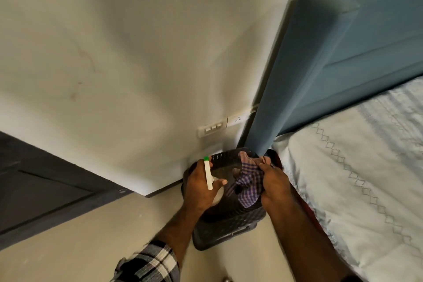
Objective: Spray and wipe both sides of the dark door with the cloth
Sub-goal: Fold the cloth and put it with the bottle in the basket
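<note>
Hands work over a dark basket (229, 229) on the floor beside the bed (357, 167): the left hand (201, 188) grips a white spray bottle (208, 175) with a green tip, the right hand (272, 181) pinches the checked cloth (248, 184) bunched above it. Farther left, the dark door (45, 190) lies well apart, its long edge running along the wall, nearer the left hand. Only 1 part of 1 face shows; the rest is cut off.

We see the spray bottle (208, 175) — white, green-tipped — held upright over the dark basket. Beside it the checked purple cloth (248, 184) hangs crumpled, pinched at its top. The dark door (45, 188) — panelled — lies far left.
</note>
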`<state>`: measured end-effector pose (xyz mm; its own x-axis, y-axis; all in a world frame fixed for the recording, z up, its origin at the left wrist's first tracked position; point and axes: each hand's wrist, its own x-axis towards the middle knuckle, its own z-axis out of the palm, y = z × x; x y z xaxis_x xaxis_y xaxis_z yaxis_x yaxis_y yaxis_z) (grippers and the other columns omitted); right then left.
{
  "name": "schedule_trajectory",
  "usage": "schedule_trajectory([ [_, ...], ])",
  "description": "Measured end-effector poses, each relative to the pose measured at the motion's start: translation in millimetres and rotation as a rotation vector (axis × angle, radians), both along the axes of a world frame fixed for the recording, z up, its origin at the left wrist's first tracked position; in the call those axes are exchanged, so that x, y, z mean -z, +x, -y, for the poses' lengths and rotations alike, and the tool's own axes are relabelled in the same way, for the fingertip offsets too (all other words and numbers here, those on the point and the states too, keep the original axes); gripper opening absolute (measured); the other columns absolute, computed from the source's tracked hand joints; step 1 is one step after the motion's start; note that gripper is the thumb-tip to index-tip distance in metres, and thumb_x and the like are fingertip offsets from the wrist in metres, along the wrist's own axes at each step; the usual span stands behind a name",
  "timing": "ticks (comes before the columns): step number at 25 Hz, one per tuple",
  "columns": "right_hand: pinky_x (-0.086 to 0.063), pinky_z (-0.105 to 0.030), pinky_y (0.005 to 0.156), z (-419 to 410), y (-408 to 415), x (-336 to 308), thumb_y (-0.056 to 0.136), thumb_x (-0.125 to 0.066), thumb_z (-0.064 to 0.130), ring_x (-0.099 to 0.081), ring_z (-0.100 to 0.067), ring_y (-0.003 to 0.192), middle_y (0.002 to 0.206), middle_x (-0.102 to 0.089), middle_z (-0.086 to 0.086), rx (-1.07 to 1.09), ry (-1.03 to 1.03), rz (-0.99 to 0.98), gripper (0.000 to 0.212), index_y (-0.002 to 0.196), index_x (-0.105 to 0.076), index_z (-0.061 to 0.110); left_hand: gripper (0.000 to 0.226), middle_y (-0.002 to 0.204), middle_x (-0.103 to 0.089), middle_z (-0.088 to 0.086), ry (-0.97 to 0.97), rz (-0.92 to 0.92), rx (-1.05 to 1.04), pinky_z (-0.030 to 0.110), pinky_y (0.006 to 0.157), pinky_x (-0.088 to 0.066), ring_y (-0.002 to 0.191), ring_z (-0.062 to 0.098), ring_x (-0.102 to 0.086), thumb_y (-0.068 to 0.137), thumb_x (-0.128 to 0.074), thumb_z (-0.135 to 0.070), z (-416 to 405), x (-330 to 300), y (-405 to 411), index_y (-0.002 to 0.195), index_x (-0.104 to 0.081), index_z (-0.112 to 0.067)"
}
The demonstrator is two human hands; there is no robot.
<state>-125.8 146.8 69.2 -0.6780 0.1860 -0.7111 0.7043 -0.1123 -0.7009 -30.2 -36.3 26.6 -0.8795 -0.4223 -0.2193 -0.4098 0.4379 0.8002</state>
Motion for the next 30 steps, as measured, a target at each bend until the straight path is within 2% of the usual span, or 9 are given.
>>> schedule_trajectory([
  [5,-0.067,-0.053,0.084,-2,-16,54,0.094,-0.082,0.028,-0.081,-0.032,0.091,0.105,-0.082,-0.011,0.004,-0.020,0.001,0.030,0.118,-0.075,0.011,0.103,0.140,-0.063,0.005,-0.045,0.100,0.035,0.040,0.109,-0.053,0.127,0.020,-0.061,0.073,-0.094,-0.038,-9,45,-11,0.157,-0.038,-0.017],
  [9,-0.067,-0.056,0.085,-6,-21,61,0.093,-0.084,0.024,-0.081,-0.033,0.089,0.102,-0.082,-0.012,0.011,-0.041,-0.008,0.030,0.117,-0.074,0.008,0.080,0.107,-0.065,-0.008,-0.015,0.098,0.057,0.023,0.091,-0.054,0.096,0.009,-0.067,0.085,-0.084,-0.016,-12,50,-5,0.154,-0.042,-0.014],
  [12,-0.066,-0.045,0.080,-12,-23,40,0.094,-0.082,0.023,-0.080,-0.031,0.090,0.102,-0.081,-0.011,-0.028,-0.021,-0.037,0.023,0.111,-0.075,0.009,0.102,0.147,-0.053,0.005,-0.017,0.199,0.123,0.024,0.106,-0.044,0.132,0.028,-0.059,0.084,-0.084,-0.011,-4,39,0,0.165,-0.022,-0.017],
  [15,-0.059,-0.040,0.080,-25,-18,-1,0.096,-0.075,0.016,-0.075,-0.031,0.095,0.107,-0.079,-0.012,-0.097,0.010,-0.094,0.010,0.106,-0.074,0.014,0.132,0.174,-0.005,0.009,-0.129,0.305,0.286,0.029,0.123,-0.025,0.159,0.032,-0.021,0.071,-0.095,-0.023,7,4,3,0.166,-0.004,-0.013],
  [18,-0.059,-0.043,0.084,-39,-5,-62,0.096,-0.069,0.005,-0.075,-0.037,0.099,0.107,-0.080,-0.016,-0.223,-0.010,-0.187,0.014,0.106,-0.076,0.011,0.143,0.175,0.014,-0.002,-0.237,0.254,0.382,0.048,0.127,-0.029,0.159,0.029,-0.008,0.061,-0.094,-0.058,3,-83,1,0.166,-0.003,-0.026],
  [20,-0.062,-0.052,0.090,-51,7,-108,0.095,-0.066,0.001,-0.075,-0.041,0.103,0.104,-0.081,-0.016,-0.342,-0.038,-0.260,0.019,0.109,-0.076,0.007,0.132,0.176,0.005,-0.005,-0.153,0.147,0.433,0.045,0.128,-0.025,0.160,0.022,-0.009,0.067,-0.088,-0.065,-13,-151,-2,0.166,-0.007,-0.033],
  [22,-0.062,-0.057,0.093,-61,16,-149,0.095,-0.064,-0.002,-0.075,-0.044,0.100,0.100,-0.080,-0.018,-0.479,-0.055,-0.371,0.017,0.102,-0.077,0.007,0.110,0.170,-0.025,-0.008,0.018,0.048,0.457,0.037,0.123,-0.032,0.154,0.016,-0.026,0.074,-0.088,-0.059,-30,-208,-10,0.162,-0.024,-0.039],
  [25,-0.063,-0.054,0.089,-79,23,-192,0.093,-0.069,-0.005,-0.076,-0.043,0.095,0.092,-0.080,-0.016,-0.581,-0.056,-0.540,0.025,0.090,-0.081,0.016,0.049,0.130,-0.067,-0.020,0.156,-0.061,0.467,0.027,0.106,-0.053,0.125,0.004,-0.061,0.084,-0.087,-0.034,-50,-270,-13,0.129,-0.066,-0.038],
  [30,-0.058,-0.033,0.072,-111,20,-223,0.084,-0.067,-0.019,-0.072,-0.020,0.077,0.076,-0.077,0.003,-0.617,0.030,-0.726,0.038,0.084,-0.076,0.018,0.016,0.105,-0.078,-0.007,0.087,-0.137,0.355,0.045,0.095,-0.061,0.103,0.018,-0.072,0.089,-0.081,-0.027,-81,-333,0,0.105,-0.077,-0.029],
])
